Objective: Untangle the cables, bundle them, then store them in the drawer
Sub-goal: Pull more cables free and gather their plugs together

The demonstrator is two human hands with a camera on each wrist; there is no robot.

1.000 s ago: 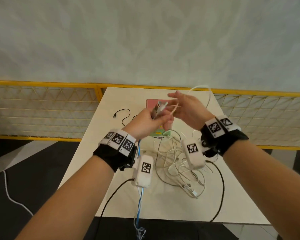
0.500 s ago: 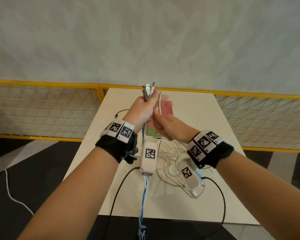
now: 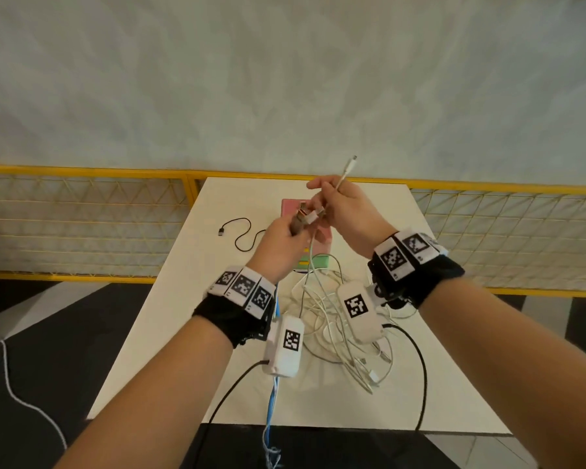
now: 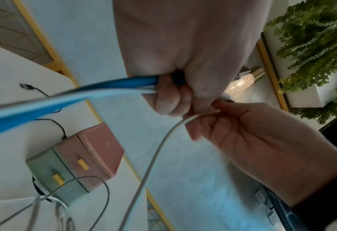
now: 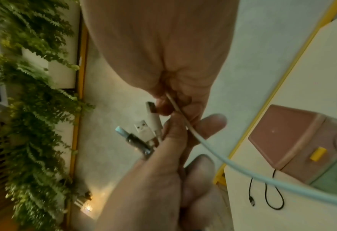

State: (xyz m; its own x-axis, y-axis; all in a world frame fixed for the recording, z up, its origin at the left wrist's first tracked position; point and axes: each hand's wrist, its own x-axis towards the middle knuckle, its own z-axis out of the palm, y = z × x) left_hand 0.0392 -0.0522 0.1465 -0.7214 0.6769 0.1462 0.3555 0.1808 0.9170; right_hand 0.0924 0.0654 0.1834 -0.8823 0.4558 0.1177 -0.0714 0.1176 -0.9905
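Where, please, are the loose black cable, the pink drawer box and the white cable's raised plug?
black cable [image 3: 242,236]: head view, on its curved middle.
pink drawer box [image 4: 102,148]: left wrist view, on its top.
white cable's plug [image 3: 349,167]: head view, on its tip.

Indoor fenced test bay: yellow mesh railing [image 3: 82,218], plant wall [image 5: 35,93].

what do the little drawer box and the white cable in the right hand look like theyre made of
Drawer box: probably moulded plastic, matte pink and pale green, with smooth flat faces, rounded edges and small yellow pulls.

White cable: a flexible rubbery or plastic jacket, smooth with a slight sheen; it curves freely from the right hand. Its plug tip looks metallic, but it is too small to tell.
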